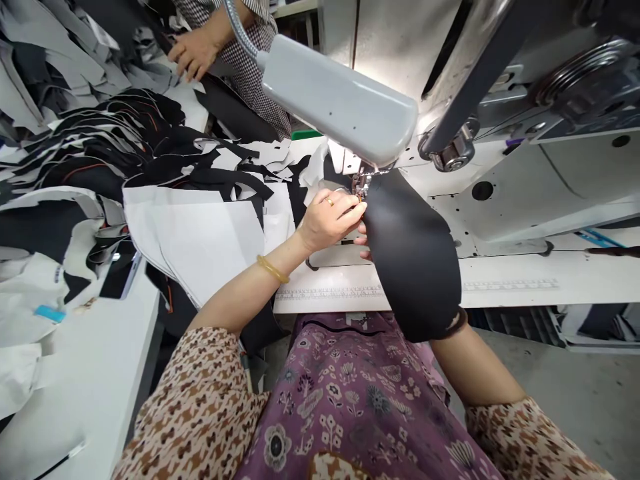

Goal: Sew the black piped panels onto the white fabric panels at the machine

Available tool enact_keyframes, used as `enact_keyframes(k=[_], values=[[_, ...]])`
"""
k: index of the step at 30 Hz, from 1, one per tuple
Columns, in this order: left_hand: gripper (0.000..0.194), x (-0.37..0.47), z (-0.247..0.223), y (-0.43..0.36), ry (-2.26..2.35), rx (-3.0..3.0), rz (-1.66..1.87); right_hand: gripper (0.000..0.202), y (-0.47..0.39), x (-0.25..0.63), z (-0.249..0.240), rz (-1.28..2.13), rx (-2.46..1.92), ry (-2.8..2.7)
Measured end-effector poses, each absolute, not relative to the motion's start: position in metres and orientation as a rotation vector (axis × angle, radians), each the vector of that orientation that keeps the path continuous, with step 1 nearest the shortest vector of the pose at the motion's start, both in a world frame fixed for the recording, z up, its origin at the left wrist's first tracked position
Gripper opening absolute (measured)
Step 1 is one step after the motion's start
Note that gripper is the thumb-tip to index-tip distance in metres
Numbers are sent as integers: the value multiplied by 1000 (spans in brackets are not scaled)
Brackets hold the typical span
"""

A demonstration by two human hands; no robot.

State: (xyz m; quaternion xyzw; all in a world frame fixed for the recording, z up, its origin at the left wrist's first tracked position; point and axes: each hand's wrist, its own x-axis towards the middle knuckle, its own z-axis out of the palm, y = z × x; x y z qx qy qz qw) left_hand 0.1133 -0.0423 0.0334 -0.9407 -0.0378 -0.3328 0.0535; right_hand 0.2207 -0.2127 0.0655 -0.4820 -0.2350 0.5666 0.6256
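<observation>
A smooth black leather-like panel [413,250] lies under the presser foot [361,185] of a sewing machine and drapes toward me over the table's front edge. My left hand [327,223], with a ring and a yellow bangle, is closed at the panel's left edge, thumb and fingers pinched together right in front of the needle area. Most of my right hand [363,241] is hidden beneath the panel. Its fingertips show curled at the panel's left edge, just below my left fingers, and the panel rests over the wrist.
A grey lamp [340,100] hangs over the needle area. White-faced panels [195,230] and heaped black pieces [100,143] lie at left, near a phone [120,270]. A co-worker's hand [195,53] touches dark material at the back. A printed ruler [510,285] runs along the table's front.
</observation>
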Motion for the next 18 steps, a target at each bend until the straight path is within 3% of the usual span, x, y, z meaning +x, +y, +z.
enact_keyframes(k=[4, 11, 18], values=[[18, 114, 35, -41, -47, -2900, -950, 66, -232, 238, 68, 1307, -1091, -233], [17, 113, 35, -38, 42, -2662, -1020, 50, -225, 257, 49, 990, -1390, -228], [12, 115, 40, -37, 89, -2409, -1090, 44, -209, 268, 52, 954, -1472, -290]])
